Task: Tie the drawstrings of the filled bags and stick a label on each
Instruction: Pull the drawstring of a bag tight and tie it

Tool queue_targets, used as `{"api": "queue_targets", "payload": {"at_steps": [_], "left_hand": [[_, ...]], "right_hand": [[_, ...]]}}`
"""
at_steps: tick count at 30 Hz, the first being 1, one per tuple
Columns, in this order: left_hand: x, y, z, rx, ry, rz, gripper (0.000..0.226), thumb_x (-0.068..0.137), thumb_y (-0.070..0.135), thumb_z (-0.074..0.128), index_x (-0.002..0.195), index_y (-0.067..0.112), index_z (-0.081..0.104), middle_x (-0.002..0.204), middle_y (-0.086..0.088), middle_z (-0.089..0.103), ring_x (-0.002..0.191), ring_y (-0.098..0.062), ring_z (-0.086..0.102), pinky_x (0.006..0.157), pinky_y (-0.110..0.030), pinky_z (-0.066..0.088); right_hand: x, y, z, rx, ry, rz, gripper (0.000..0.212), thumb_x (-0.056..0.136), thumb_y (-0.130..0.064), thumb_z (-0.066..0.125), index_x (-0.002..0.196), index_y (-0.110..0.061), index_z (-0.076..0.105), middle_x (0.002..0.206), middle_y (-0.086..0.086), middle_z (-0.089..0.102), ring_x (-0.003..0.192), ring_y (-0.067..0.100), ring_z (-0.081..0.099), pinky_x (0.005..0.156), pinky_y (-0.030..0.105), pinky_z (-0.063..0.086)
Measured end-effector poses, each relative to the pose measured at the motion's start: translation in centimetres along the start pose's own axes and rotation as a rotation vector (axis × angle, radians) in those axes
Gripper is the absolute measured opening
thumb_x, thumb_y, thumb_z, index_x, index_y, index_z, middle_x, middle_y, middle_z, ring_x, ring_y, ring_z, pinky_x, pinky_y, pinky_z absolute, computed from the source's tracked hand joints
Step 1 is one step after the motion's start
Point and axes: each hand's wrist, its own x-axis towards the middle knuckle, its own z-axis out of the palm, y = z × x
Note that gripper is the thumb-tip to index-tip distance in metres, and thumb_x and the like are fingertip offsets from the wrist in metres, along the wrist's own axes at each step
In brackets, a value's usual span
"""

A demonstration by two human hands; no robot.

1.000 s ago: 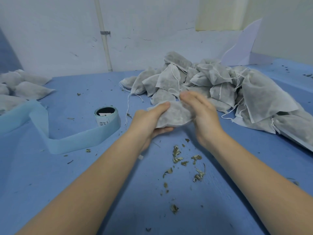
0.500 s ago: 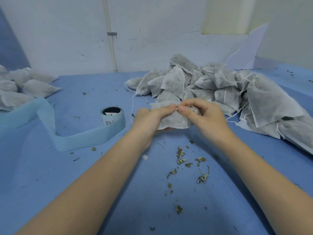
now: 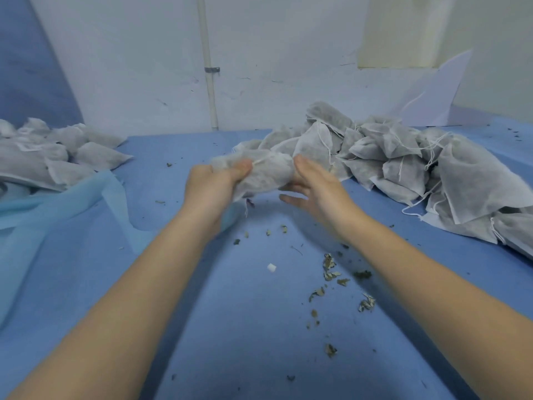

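A filled white mesh bag (image 3: 266, 174) is held above the blue table, in the middle of the view. My left hand (image 3: 215, 186) grips its left end, thumb on top near the drawstring. My right hand (image 3: 314, 183) is beside the bag's right end with fingers straight, touching it or just off it; motion blur hides which. A big pile of filled drawstring bags (image 3: 403, 160) lies at the right. A second pile of bags (image 3: 57, 151) lies at the far left. The label roll is hidden behind my left forearm.
A light blue strip of label backing (image 3: 66, 209) trails across the left of the table (image 3: 230, 327). Dried leaf bits (image 3: 331, 269) and a small white scrap (image 3: 271, 268) are scattered under my hands. A white wall with a pipe (image 3: 209, 67) stands behind.
The bag has moved left and up in my left hand. My right hand has let go of the bag's top and opened. The view has swung left, showing more of the left pile.
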Motion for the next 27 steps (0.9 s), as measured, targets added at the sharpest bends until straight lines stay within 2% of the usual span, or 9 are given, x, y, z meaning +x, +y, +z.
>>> {"api": "queue_targets", "payload": {"at_steps": [2, 4, 7, 11, 16, 19, 21, 23, 27], "left_hand": [[1.4, 0.6, -1.4, 0.047, 0.119, 0.025, 0.032, 0.082, 0.019, 0.072, 0.104, -0.001, 0.065, 0.102, -0.013, 0.069, 0.095, -0.027, 0.067, 0.088, -0.038, 0.054], [2.4, 0.8, -2.7, 0.086, 0.192, 0.037, 0.043, 0.08, 0.025, 0.074, 0.11, -0.002, 0.061, 0.111, -0.014, 0.065, 0.103, -0.029, 0.063, 0.094, -0.043, 0.05], [3.1, 0.6, -3.8, 0.11, 0.246, 0.027, 0.049, 0.079, 0.027, 0.075, 0.114, -0.003, 0.058, 0.116, -0.015, 0.063, 0.106, -0.031, 0.061, 0.094, -0.045, 0.05], [3.2, 0.7, -4.1, 0.153, 0.254, 0.02, 0.024, 0.082, 0.027, 0.072, 0.081, 0.013, 0.053, 0.101, -0.007, 0.061, 0.103, -0.03, 0.061, 0.09, -0.048, 0.051], [3.1, 0.7, -3.7, 0.093, 0.198, -0.03, 0.019, 0.083, 0.025, 0.071, 0.084, 0.013, 0.057, 0.099, -0.01, 0.065, 0.096, -0.031, 0.064, 0.081, -0.051, 0.055], [3.2, 0.8, -3.5, 0.15, 0.218, 0.029, 0.028, 0.084, 0.025, 0.07, 0.069, 0.019, 0.048, 0.087, -0.005, 0.058, 0.098, -0.029, 0.062, 0.09, -0.045, 0.052], [3.3, 0.9, -3.3, 0.188, 0.208, 0.061, 0.027, 0.084, 0.026, 0.07, 0.069, 0.017, 0.05, 0.084, -0.004, 0.06, 0.099, -0.028, 0.062, 0.091, -0.043, 0.051], [3.2, 0.8, -3.1, 0.186, 0.175, 0.064, 0.022, 0.084, 0.026, 0.07, 0.071, 0.018, 0.054, 0.083, -0.003, 0.062, 0.097, -0.028, 0.064, 0.09, -0.043, 0.052], [3.1, 0.6, -2.9, 0.18, 0.159, 0.057, 0.024, 0.085, 0.025, 0.068, 0.066, 0.024, 0.053, 0.072, 0.005, 0.058, 0.092, -0.026, 0.064, 0.09, -0.042, 0.052]], "right_hand": [[0.6, 0.5, 1.2, -0.036, -0.034, 0.024, 0.025, 0.102, -0.014, 0.042, 0.124, -0.009, 0.052, 0.101, 0.007, 0.063, 0.087, 0.018, 0.062, 0.086, 0.031, 0.054], [0.9, 1.5, 2.2, -0.384, -0.076, -0.057, 0.035, 0.098, -0.006, 0.046, 0.133, -0.007, 0.051, 0.107, 0.007, 0.064, 0.093, 0.019, 0.063, 0.094, 0.031, 0.051], [1.6, 2.4, 3.9, -0.735, -0.198, -0.126, 0.052, 0.087, -0.015, 0.067, 0.137, -0.014, 0.051, 0.122, 0.001, 0.062, 0.105, 0.014, 0.06, 0.1, 0.029, 0.043], [2.4, 2.9, 5.7, -0.748, -0.241, -0.172, 0.064, 0.075, -0.024, 0.081, 0.133, -0.02, 0.053, 0.109, -0.007, 0.06, 0.085, 0.008, 0.054, 0.075, 0.005, 0.041], [2.9, 3.4, 6.8, -0.725, -0.175, -0.207, 0.044, 0.073, -0.026, 0.081, 0.112, -0.022, 0.062, 0.091, -0.005, 0.062, 0.062, -0.002, 0.049, 0.055, 0.01, 0.037], [3.2, 3.9, 7.6, -0.738, -0.154, -0.206, 0.045, 0.07, -0.028, 0.079, 0.11, -0.017, 0.063, 0.103, 0.004, 0.065, 0.073, -0.002, 0.056, 0.065, 0.013, 0.044], [3.3, 4.1, 8.1, -0.716, -0.095, -0.179, 0.052, 0.066, -0.032, 0.078, 0.113, -0.017, 0.06, 0.11, 0.003, 0.064, 0.095, 0.01, 0.062, 0.083, 0.032, 0.052], [3.1, 4.2, 8.7, -0.651, -0.039, -0.191, 0.051, 0.065, -0.029, 0.08, 0.111, -0.019, 0.061, 0.108, 0.0, 0.066, 0.097, 0.015, 0.063, 0.086, 0.04, 0.052], [2.7, 4.2, 9.0, -0.612, -0.01, -0.157, 0.067, 0.062, -0.036, 0.087, 0.118, -0.017, 0.055, 0.114, -0.002, 0.063, 0.104, 0.013, 0.06, 0.086, 0.027, 0.05]]}}
